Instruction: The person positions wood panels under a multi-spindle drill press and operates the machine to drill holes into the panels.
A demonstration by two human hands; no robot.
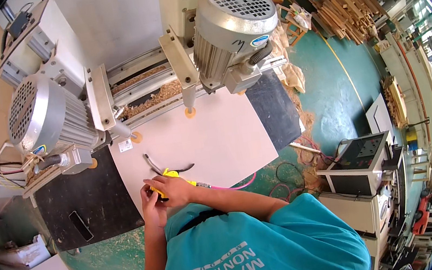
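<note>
My right hand is closed around a yellow air blow gun at the near edge of a white panel. My left hand touches the gun's left side with curled fingers. A thin curved metal nozzle sticks out from the gun over the panel. From the gun's right side a pink hose trails off the panel's edge. The panel lies flat on the machine bed, under two drill heads.
Two grey electric motors hang over the panel's far edge, with wood chips between them. A black mat carries a dark flat phone-like object. A control box stands to the right. Stacked timber lies beyond on the green floor.
</note>
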